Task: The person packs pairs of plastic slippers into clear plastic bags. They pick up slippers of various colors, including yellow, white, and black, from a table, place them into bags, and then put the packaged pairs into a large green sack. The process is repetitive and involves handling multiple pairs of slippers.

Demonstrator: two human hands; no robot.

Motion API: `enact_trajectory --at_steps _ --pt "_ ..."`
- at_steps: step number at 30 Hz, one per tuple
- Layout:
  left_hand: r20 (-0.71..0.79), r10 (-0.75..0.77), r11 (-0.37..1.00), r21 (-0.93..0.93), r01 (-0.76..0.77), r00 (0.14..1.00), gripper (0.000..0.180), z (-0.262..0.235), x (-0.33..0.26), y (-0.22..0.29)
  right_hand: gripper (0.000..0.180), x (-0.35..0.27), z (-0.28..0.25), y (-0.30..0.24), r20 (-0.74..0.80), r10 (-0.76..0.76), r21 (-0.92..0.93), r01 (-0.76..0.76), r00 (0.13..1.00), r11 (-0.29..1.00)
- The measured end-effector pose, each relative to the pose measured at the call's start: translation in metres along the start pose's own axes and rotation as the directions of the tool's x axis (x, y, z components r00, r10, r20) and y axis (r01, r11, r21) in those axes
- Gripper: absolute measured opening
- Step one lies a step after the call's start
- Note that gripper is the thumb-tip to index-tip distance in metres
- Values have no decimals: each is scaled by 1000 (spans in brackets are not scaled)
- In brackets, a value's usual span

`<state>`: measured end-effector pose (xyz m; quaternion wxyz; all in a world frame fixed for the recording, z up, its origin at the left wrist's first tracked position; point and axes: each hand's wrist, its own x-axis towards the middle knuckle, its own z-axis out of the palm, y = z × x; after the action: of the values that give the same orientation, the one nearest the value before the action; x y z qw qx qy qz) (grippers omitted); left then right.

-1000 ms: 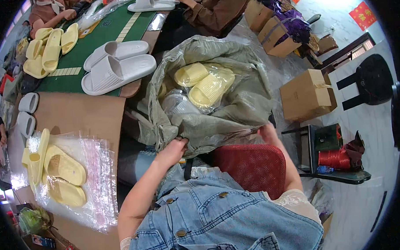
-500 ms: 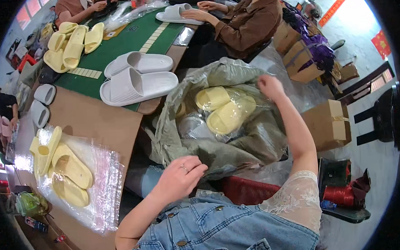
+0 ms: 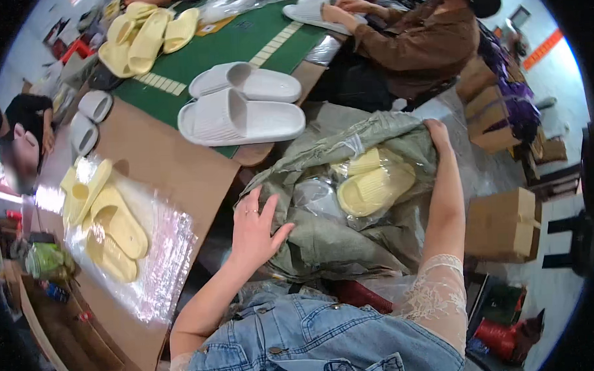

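A large grey-green woven sack (image 3: 338, 246) stands with its mouth open in front of me. Inside it lie yellow slide slippers (image 3: 375, 186) in clear plastic and a bagged grey pair (image 3: 317, 199). My right hand (image 3: 438, 135) grips the sack's far right rim, its fingertips partly hidden by the fabric. At the near left rim, my left hand (image 3: 254, 225) rests against the sack with fingers spread and a ring on one of them. Left of it, several yellow slides (image 3: 118, 218) lie on a stack of clear zip bags (image 3: 162, 255) on the brown table.
White slides (image 3: 262, 121) stand at the table corner, by a green mat (image 3: 230, 44). More yellow slides (image 3: 149, 40) sit behind. Across the table, a person in brown (image 3: 423, 50) handles a grey slide (image 3: 307, 14). A cardboard box (image 3: 498, 224) stands right on the floor.
My left hand has opened from a loose curl and moved up to the sack's left rim. My right hand has closed on the right rim. The whole view has shifted.
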<state>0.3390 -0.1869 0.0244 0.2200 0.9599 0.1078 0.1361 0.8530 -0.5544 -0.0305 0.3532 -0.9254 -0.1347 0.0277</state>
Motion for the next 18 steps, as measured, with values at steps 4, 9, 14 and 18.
enact_trajectory --at_steps 4,9,14,18 --pt "-34 -95 994 -57 93 995 64 0 -10 -10 32 3 19 -17 -73 190 74 -184 979 980" --pt "-124 -51 995 -90 40 991 56 -6 -27 -20 22 -44 38 -85 -320 -440 -646 147 839 749" --pt "-301 -100 995 -30 96 948 46 -10 -10 -20 18 -129 103 -232 -33 -874 -75 871 485 486" --pt "-270 -192 972 83 221 943 42 -13 3 -22 24 -204 153 -313 240 -867 191 855 436 483"
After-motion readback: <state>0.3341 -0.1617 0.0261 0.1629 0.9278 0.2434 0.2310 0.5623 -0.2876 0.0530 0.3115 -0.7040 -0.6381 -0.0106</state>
